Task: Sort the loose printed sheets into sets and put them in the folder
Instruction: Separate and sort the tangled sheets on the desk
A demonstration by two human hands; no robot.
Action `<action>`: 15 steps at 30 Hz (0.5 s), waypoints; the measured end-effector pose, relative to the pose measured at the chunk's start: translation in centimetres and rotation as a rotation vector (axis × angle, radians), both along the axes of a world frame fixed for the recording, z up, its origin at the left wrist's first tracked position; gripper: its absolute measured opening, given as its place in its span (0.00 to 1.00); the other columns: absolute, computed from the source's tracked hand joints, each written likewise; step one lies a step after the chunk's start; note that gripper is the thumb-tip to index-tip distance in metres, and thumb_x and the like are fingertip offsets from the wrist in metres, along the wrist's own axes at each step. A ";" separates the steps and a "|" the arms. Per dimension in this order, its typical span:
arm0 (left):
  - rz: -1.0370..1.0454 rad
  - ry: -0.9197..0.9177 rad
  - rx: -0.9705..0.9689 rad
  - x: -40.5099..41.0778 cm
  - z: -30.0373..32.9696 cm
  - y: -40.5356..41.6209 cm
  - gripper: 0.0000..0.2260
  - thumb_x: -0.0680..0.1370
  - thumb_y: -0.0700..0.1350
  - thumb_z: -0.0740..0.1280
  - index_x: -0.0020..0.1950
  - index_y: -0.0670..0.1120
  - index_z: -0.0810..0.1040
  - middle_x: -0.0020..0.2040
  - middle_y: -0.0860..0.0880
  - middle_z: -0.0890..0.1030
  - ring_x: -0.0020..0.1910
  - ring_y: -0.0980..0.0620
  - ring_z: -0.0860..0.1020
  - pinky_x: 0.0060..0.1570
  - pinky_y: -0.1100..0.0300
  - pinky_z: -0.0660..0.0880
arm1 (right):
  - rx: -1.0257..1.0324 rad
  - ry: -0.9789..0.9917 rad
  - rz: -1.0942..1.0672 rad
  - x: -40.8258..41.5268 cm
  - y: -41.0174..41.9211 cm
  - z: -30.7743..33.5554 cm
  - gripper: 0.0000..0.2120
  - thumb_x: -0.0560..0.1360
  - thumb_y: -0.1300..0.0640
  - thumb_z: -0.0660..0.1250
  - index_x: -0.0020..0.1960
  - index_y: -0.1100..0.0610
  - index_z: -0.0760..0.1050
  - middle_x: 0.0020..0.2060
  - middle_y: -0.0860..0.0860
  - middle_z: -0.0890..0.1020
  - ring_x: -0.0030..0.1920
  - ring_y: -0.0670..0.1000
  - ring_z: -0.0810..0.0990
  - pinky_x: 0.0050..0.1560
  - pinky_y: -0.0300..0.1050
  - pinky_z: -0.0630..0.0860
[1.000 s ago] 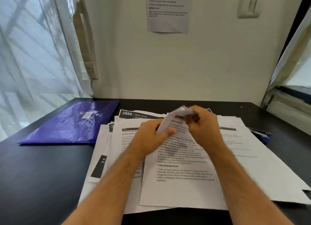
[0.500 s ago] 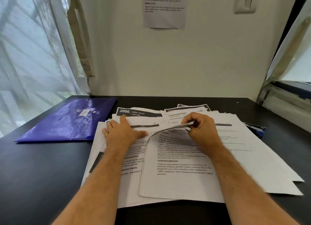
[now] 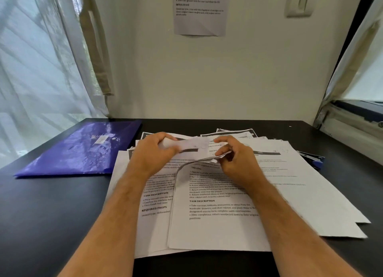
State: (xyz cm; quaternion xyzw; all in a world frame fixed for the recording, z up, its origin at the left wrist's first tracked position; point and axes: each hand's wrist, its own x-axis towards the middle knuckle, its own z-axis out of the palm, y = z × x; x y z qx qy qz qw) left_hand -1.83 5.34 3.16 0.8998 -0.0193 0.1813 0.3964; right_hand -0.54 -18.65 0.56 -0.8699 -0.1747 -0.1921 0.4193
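Sheets (image 3: 207, 193) lie under both hands; right hand (image 3: 234, 162) pinches a curled top edge, left hand (image 3: 153, 154) grips another; tugging could crease them, folder (image 3: 78, 150) lies shut beyond the left fingers

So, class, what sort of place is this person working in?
Probably a home study or small office corner: a black desk against a wall, strewn with printed sheets beside a purple folder, an instruction page taped up, and a curtained window.
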 end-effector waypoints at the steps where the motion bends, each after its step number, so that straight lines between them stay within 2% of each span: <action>1: -0.091 -0.007 -0.043 -0.5 0.4 -0.3 0.09 0.75 0.52 0.74 0.53 0.54 0.82 0.50 0.57 0.82 0.47 0.56 0.81 0.41 0.65 0.77 | -0.016 0.010 0.005 0.0 0.2 0.0 0.27 0.75 0.66 0.71 0.68 0.45 0.72 0.46 0.43 0.82 0.47 0.45 0.83 0.49 0.36 0.81; 3: -0.219 0.011 -0.064 -1.2 1.0 -0.8 0.05 0.75 0.51 0.74 0.50 0.54 0.84 0.49 0.58 0.83 0.49 0.56 0.80 0.41 0.69 0.74 | -0.060 0.034 0.028 -0.1 0.4 0.0 0.30 0.76 0.64 0.71 0.72 0.43 0.68 0.50 0.45 0.83 0.49 0.45 0.83 0.52 0.36 0.78; 4: -0.272 0.039 -0.086 -1.4 1.1 -0.9 0.07 0.75 0.54 0.73 0.48 0.53 0.85 0.50 0.58 0.83 0.50 0.56 0.80 0.43 0.68 0.75 | -0.080 0.031 0.034 0.0 0.5 0.0 0.27 0.76 0.63 0.71 0.71 0.43 0.71 0.52 0.46 0.83 0.52 0.45 0.82 0.53 0.35 0.77; 6: -0.365 0.118 -0.180 -1.7 1.3 -0.7 0.19 0.76 0.63 0.67 0.47 0.49 0.87 0.49 0.56 0.86 0.52 0.55 0.81 0.50 0.61 0.77 | -0.120 0.002 0.025 0.1 0.4 -0.1 0.17 0.76 0.62 0.71 0.62 0.48 0.80 0.55 0.47 0.83 0.55 0.45 0.81 0.56 0.35 0.78; 8: -0.324 0.151 -0.290 -1.2 1.1 -0.1 0.26 0.78 0.66 0.60 0.48 0.47 0.87 0.46 0.52 0.87 0.51 0.51 0.83 0.54 0.55 0.77 | -0.134 0.004 0.018 0.1 0.3 -0.2 0.12 0.76 0.62 0.71 0.55 0.49 0.84 0.54 0.47 0.84 0.52 0.44 0.80 0.53 0.35 0.79; 10: -0.153 0.093 -0.334 -0.3 0.6 0.9 0.17 0.80 0.59 0.63 0.51 0.50 0.86 0.47 0.51 0.87 0.49 0.48 0.84 0.54 0.52 0.78 | -0.127 0.012 0.031 0.2 0.1 -0.4 0.10 0.75 0.62 0.72 0.53 0.50 0.85 0.51 0.47 0.84 0.49 0.44 0.81 0.48 0.32 0.78; 11: -0.066 0.071 -0.310 0.3 0.1 1.6 0.10 0.80 0.54 0.67 0.53 0.52 0.85 0.50 0.52 0.86 0.50 0.49 0.83 0.56 0.50 0.78 | -0.118 0.016 0.042 0.2 0.0 -0.4 0.10 0.75 0.62 0.72 0.52 0.50 0.85 0.51 0.47 0.84 0.49 0.45 0.81 0.49 0.33 0.79; 12: -0.012 0.092 -0.266 0.8 -0.4 2.1 0.09 0.78 0.50 0.71 0.57 0.52 0.84 0.54 0.52 0.84 0.53 0.49 0.82 0.60 0.49 0.78 | -0.111 0.027 0.050 0.2 -0.1 -0.5 0.10 0.75 0.62 0.73 0.52 0.51 0.85 0.51 0.47 0.84 0.50 0.46 0.81 0.50 0.34 0.79; 13: 0.025 0.153 -0.186 1.3 -1.0 2.5 0.14 0.76 0.49 0.73 0.62 0.52 0.81 0.59 0.50 0.83 0.57 0.49 0.81 0.63 0.49 0.75 | -0.103 0.042 0.055 0.1 -0.2 -0.5 0.09 0.74 0.63 0.73 0.52 0.52 0.85 0.51 0.47 0.84 0.51 0.46 0.80 0.53 0.37 0.80; 15: 0.099 0.263 0.073 1.7 -2.0 2.7 0.28 0.73 0.52 0.76 0.71 0.50 0.74 0.67 0.46 0.78 0.65 0.46 0.76 0.67 0.49 0.70 | -0.103 0.063 0.063 0.0 -0.3 -0.5 0.10 0.73 0.63 0.73 0.52 0.52 0.86 0.51 0.47 0.84 0.53 0.47 0.80 0.57 0.43 0.80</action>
